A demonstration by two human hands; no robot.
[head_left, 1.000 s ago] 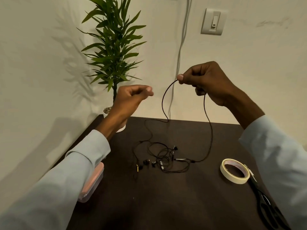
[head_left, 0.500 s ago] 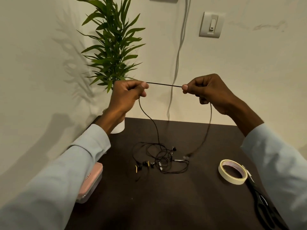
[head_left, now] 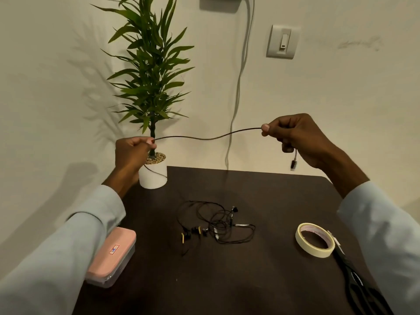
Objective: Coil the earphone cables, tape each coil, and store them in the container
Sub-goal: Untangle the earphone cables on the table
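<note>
View from a head-worn camera, facing forward and down.
The single wide-angle lens looks close over both raised hands toward a dark table [head_left: 250,280] against a wall [head_left: 341,98].

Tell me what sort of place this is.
Probably a room in a home or small office, not a workshop: a dark wooden table pushed against a plain painted wall, a potted plant at the corner, and a wall switch with a cord hanging beside it.

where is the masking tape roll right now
In the head view the masking tape roll lies flat on the right side of the dark table, right of the tangled earphones and touching the black scissors.
</note>
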